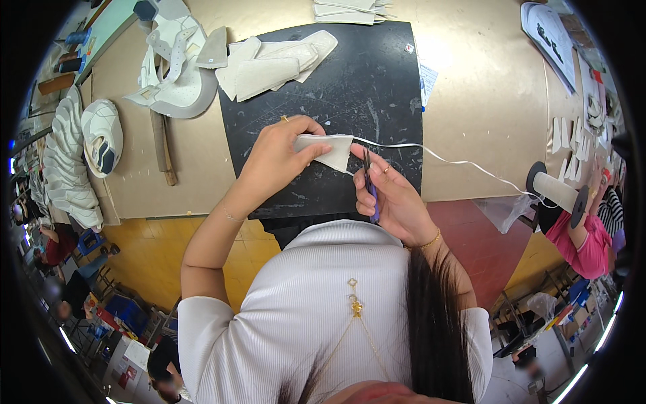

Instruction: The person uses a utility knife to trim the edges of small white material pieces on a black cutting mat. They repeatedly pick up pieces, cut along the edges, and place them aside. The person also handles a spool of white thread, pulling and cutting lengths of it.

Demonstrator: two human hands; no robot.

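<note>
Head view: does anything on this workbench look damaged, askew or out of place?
Nothing is spilled or broken. The black mat is scored with pale scratches, which looks like ordinary wear. The left hand pinches a white fabric piece; the right hand holds a purple-handled tool beside it. A white cord trails to a spool at the bench's edge.

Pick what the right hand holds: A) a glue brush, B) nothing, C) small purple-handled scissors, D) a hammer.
C: the right hand grips small purple-handled scissors at the white tape, beside the white fabric piece pinched in the left hand.
</note>
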